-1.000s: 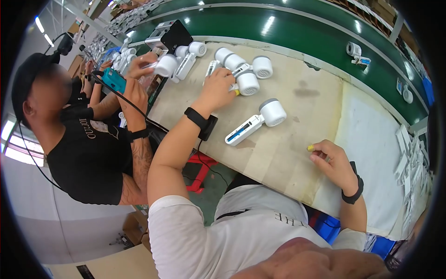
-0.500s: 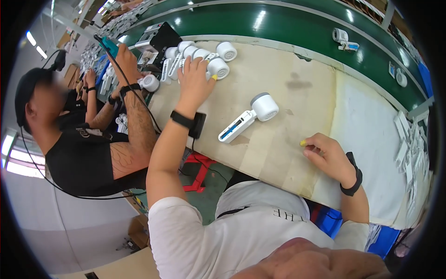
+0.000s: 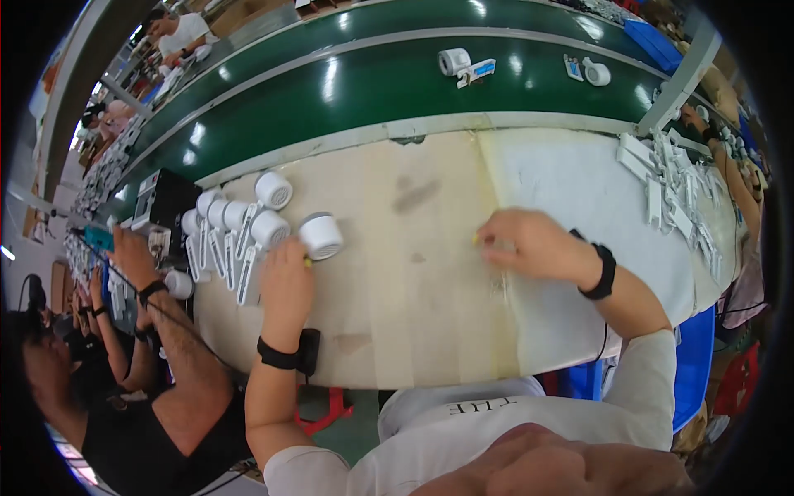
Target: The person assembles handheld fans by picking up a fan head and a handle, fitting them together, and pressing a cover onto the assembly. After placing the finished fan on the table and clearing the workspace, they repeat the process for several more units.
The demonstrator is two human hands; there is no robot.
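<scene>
My left hand [image 3: 287, 285] is closed at the near end of a white handheld device [image 3: 321, 235] with a round, vented head and a grey rim. Its handle is hidden beneath my hand. A yellow cover sits on one fingertip beside the head. Just left of it, several similar white devices [image 3: 246, 248] lie close together, their slim slotted handles pointing toward me. My right hand [image 3: 529, 244] hovers over the right half of the table, fingers loosely bent and apart, with a yellow-tipped finger and nothing visible in it.
Loose white handle parts [image 3: 680, 194] are heaped at the table's right end. Beyond the far edge runs a green conveyor [image 3: 372, 83] carrying a device with its handle opened [image 3: 467, 66]. A black box [image 3: 169, 202] stands at far left, where a co-worker's arm [image 3: 178, 322] reaches in.
The device that lay alone mid-table is now beside the group, at my left hand. My right hand has lifted farther from the near edge. The whole view has swung to the right.
</scene>
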